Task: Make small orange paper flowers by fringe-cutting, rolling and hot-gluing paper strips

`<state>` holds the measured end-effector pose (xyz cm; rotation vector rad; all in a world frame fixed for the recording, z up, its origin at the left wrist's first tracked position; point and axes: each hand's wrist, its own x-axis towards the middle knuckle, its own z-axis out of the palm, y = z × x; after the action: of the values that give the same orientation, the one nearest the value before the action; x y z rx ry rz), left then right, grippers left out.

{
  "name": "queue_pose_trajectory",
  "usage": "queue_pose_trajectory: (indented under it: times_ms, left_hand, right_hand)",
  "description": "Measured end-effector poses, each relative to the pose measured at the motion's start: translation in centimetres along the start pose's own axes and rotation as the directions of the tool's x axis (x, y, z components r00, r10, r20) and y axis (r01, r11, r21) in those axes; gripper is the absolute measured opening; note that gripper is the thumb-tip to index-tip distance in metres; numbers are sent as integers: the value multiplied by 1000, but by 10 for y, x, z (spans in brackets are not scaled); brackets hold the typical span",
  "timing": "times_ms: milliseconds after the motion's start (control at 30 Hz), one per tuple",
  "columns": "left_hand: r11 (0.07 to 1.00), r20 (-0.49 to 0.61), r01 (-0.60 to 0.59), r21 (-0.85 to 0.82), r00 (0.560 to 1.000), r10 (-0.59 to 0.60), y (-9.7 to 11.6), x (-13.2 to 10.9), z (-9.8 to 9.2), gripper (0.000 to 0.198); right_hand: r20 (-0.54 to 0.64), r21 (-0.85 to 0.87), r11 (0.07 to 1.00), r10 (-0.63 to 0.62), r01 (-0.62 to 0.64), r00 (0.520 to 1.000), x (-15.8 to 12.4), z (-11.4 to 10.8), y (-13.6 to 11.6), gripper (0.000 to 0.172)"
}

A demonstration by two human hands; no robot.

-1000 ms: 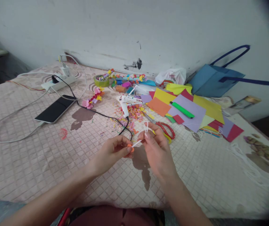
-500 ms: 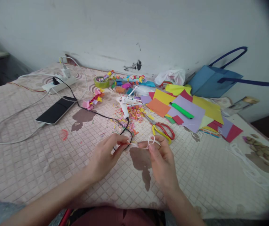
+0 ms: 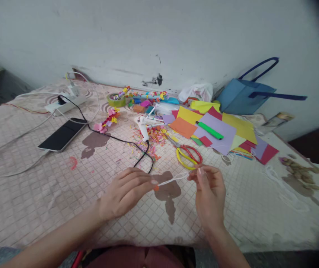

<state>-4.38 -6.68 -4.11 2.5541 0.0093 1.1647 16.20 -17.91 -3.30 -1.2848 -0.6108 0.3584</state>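
White string [image 3: 174, 180] stretches in a thin loop between my two hands, above the tablecloth. My left hand [image 3: 128, 191], fingers closed together, grips its left end along with a small orange piece [image 3: 156, 188] that peeks out under the fingertips. Most of that piece is hidden. Thumb and fingers of my right hand [image 3: 210, 193] pinch the string's other end. Just beyond the right fingertips lie scissors [image 3: 190, 157] with one red and one yellow handle. A white glue gun [image 3: 143, 129] rests farther back, its black cord [image 3: 114, 137] running left toward the power strip.
Colored paper sheets [image 3: 217, 130] with a green pen [image 3: 209, 130] spread at the back right, before a blue bag [image 3: 244, 96]. Paper scraps [image 3: 158, 137] surround the glue gun. A phone [image 3: 63, 134] and power strip [image 3: 66, 104] lie left; loose string [image 3: 284, 190] lies right.
My right hand has moved right, drawing the string out straighter between the hands. The left hand has turned more palm-down, and the string's curled loop has narrowed.
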Motion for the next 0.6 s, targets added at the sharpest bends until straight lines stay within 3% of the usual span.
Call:
queue_pose_trajectory:
  times_ms: [133,267,367,400,467,533,600]
  left_hand:
    - [996,-45,-89,7,995,89,-2,4,-1,41]
    - [996,-45,-90,9,995,91,0,7,-3,39]
    - [995,-79,86,-46,993,-90,4,14,-2,32]
    - [967,-88,244,-75,964,-250,6,18,-1,27]
    - [838,-78,495,-228,849,-523,7,25,-1,28]
    - [625,172,662,-413,731,-660,3,34,-1,21]
    - [451,335,729,-515,656,-676,-4,40,1,17]
  right_hand:
    - [-133,-6,988,-156,156,979,14,-1,-9,19]
    - [-228,72,974,-192,213,954,39,-15,-18,13]
    - [-257,178,961,-161,210,953,56,-29,-22,37]
    - [-241,194,963,-137,186,961,60,-31,-22,39]
    - [-141,159,981,-88,111,986,64,-29,-20,33]
    - [38,47,998,-39,38,998,64,-19,-15,13]
    - [220,-58,998,7,6,975,63,-2,-9,13]
